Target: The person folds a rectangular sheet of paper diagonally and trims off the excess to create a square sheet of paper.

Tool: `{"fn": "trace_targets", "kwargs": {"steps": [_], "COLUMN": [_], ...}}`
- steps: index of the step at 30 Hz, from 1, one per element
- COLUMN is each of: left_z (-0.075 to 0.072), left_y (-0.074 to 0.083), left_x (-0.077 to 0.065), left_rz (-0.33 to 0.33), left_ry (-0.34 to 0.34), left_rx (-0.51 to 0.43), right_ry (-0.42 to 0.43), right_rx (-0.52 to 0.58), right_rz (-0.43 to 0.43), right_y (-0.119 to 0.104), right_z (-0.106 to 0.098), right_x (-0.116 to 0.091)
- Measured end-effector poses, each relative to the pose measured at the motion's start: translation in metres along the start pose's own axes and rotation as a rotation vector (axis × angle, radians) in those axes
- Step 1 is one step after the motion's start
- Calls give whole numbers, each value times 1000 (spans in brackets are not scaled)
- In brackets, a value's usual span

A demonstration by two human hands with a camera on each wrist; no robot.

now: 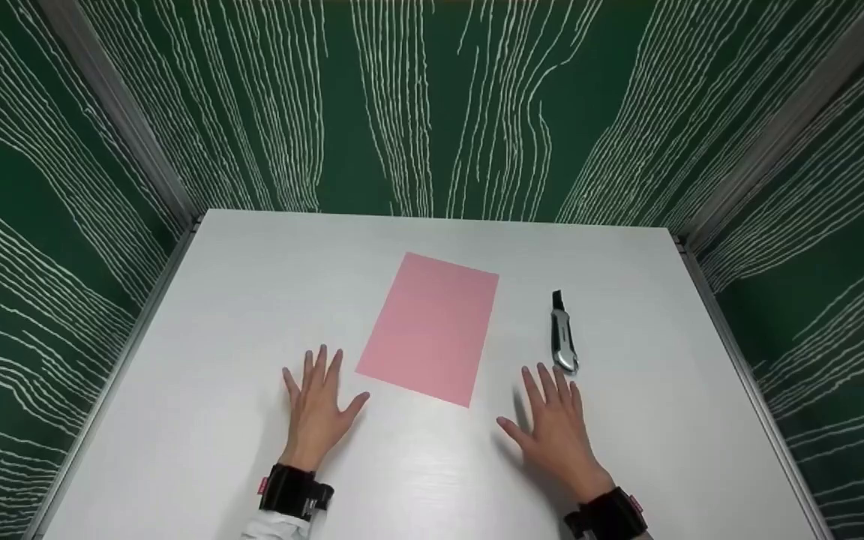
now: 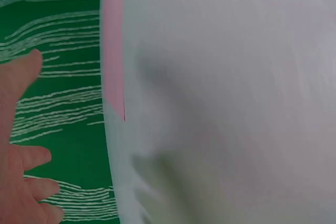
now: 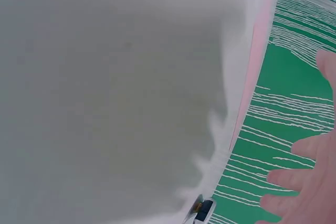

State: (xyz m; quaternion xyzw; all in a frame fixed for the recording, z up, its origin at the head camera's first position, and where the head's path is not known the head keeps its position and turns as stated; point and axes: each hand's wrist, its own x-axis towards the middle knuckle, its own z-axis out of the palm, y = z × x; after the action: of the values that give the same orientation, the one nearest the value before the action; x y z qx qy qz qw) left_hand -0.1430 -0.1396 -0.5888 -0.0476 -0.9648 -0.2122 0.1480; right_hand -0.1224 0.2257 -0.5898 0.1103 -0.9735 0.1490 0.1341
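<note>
A pink sheet of paper (image 1: pixel 432 330) lies at a slant on the white table, between and beyond the two hands. To its right is a grey and black utility knife (image 1: pixel 563 334), its black tip pointing away from me. My left hand (image 1: pixel 317 416), fingers spread, is left of the paper's near corner and holds nothing. The right hand (image 1: pixel 556 435) also has its fingers spread; its fingertips are just short of the knife's near end in the head view. In the right wrist view, part of the knife (image 3: pixel 203 211) shows at the bottom edge.
The white table (image 1: pixel 214 300) has a straight far edge and metal rails at its sides. Green panels with white wavy lines (image 1: pixel 372 112) stand behind it and on both sides. A black band with a small device (image 1: pixel 293 491) is strapped on each wrist.
</note>
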Motion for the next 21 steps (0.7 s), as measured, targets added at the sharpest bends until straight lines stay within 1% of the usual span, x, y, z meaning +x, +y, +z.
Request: {"fn": "trace_targets", "kwargs": {"steps": [3, 8, 11, 14, 18, 21], "left_z": [0, 0, 0, 2, 6, 10], "left_y": [5, 16, 22, 26, 28, 27], "left_x": [5, 17, 25, 34, 41, 44], "left_rz": [29, 75, 136, 179, 197, 206], "left_ry": [-30, -138, -197, -255, -326, -369], "left_rx": [-37, -95, -91, -75, -67, -67], "right_ry": [-10, -32, -65, -129, -213, -231], "right_rx": [4, 23, 34, 66, 104, 95], "right_rz": [-33, -105, -135, -152, -203, -287], "right_y": [-3, -12, -18, -25, -33, -38], "right_z": [0, 1, 2, 2, 7, 16], "right_x": [4, 12, 17, 22, 27, 31]}}
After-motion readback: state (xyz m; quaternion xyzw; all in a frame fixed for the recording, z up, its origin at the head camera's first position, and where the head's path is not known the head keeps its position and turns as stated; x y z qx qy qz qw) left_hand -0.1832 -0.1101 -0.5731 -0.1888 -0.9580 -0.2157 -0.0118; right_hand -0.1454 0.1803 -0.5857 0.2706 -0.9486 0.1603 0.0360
